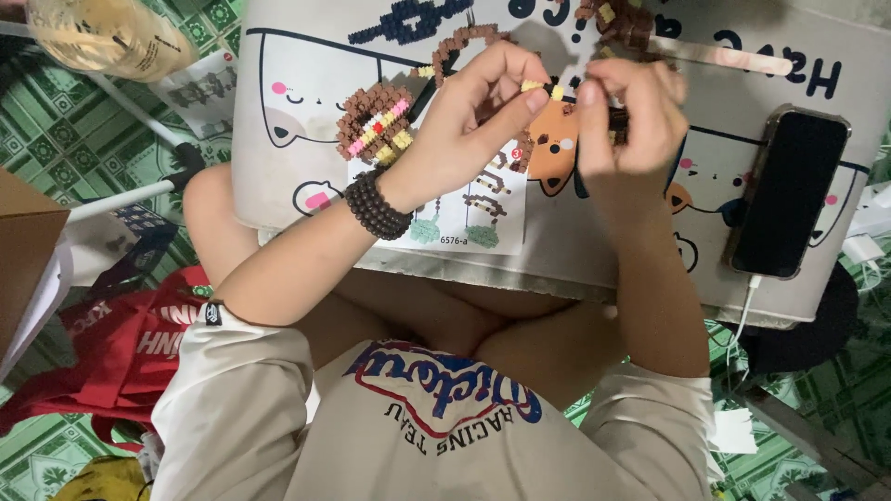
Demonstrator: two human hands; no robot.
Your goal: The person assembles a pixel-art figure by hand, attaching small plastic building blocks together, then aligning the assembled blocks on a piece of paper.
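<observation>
Both my hands meet over a white lap board (306, 176) printed with cartoon cats. My left hand (464, 121), with a dark bead bracelet on the wrist, pinches a small piece of yellow mini bricks (543, 88) between thumb and forefinger. My right hand (631, 111) grips the other, darker end of the same small piece. A round build of brown, pink and yellow mini bricks (376, 121) lies on the board just left of my left hand. Under my wrists lies a printed instruction sheet (473, 218).
A black phone (789, 190) with a white cable lies on the board's right side. More brown brick pieces (622, 23) sit at the far edge. A plastic bottle (107, 37) is at top left, with a red bag (121, 343) and a cardboard box (23, 250) on the green patterned floor.
</observation>
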